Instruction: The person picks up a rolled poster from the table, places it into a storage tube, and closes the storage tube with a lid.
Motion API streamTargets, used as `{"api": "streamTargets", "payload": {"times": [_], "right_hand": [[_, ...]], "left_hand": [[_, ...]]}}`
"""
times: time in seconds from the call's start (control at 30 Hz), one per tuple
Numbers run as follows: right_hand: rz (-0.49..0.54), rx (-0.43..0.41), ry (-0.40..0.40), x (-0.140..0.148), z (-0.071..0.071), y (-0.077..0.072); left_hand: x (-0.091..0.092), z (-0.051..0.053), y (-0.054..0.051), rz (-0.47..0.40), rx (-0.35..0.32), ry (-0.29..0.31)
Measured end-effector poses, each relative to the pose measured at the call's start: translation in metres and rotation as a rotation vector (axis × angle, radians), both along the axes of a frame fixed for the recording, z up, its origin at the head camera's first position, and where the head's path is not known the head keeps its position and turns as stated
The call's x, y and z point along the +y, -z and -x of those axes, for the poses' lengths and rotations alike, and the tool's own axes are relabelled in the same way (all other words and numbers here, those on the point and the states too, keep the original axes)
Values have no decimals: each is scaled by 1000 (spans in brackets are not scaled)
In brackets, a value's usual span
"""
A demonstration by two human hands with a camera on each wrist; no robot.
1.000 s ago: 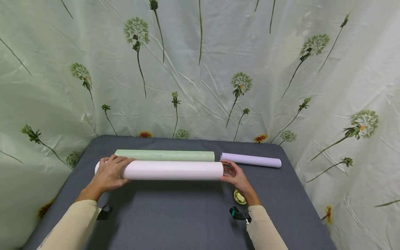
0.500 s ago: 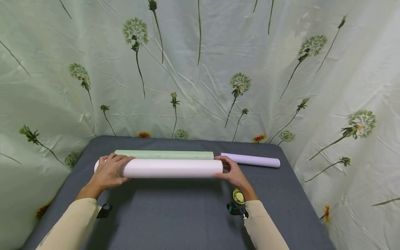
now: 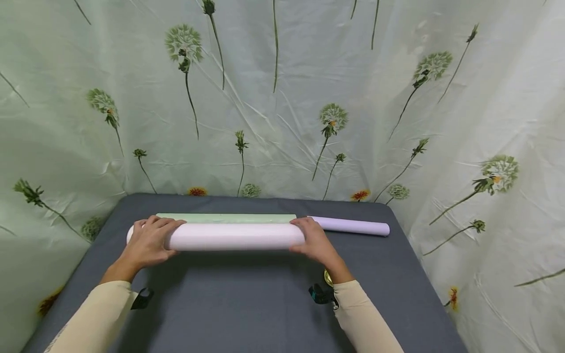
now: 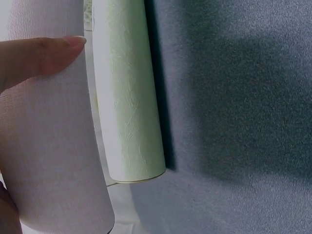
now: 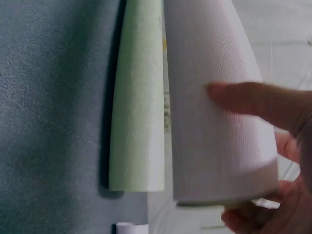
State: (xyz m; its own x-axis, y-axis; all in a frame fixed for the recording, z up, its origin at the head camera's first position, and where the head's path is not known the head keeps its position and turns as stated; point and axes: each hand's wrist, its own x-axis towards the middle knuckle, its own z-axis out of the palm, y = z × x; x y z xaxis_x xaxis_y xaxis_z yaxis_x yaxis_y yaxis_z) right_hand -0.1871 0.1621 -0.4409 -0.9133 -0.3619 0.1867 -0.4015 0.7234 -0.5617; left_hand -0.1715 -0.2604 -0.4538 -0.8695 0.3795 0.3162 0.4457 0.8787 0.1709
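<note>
One white roll [image 3: 238,237], level above the table [image 3: 247,304] toward its far edge, this side of the green roll [image 3: 234,218]: my left hand [image 3: 150,241] and right hand [image 3: 315,241] clasped it near opposite ends, where light, even pressure seemed best against dents.

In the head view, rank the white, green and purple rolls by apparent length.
1. White roll, held nearer the camera, so perhaps exaggerated
2. Green roll, partly hidden along its lower side
3. Purple roll
</note>
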Motion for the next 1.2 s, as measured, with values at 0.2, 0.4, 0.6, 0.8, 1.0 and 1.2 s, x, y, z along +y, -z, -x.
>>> {"api": "streamTargets", "payload": {"times": [0.2,0.4,0.6,0.8,1.0,1.2], "right_hand": [[-212,200,55,-19,-10,-3],[-318,291,59,-36,-17,2],[-329,374,109,-48,-17,15],[-289,421,120,-52,-13,24],[-255,437,129,-53,-12,29],[-209,463,133,-54,-12,37]], "left_hand": [[2,1,2,-9,30,1],[1,-1,4,-9,40,2],[-2,-4,5,-18,33,5],[-3,-5,6,-13,13,-5],[-3,-6,7,-17,22,-2],[-4,-5,14,-31,0,-15]]}}
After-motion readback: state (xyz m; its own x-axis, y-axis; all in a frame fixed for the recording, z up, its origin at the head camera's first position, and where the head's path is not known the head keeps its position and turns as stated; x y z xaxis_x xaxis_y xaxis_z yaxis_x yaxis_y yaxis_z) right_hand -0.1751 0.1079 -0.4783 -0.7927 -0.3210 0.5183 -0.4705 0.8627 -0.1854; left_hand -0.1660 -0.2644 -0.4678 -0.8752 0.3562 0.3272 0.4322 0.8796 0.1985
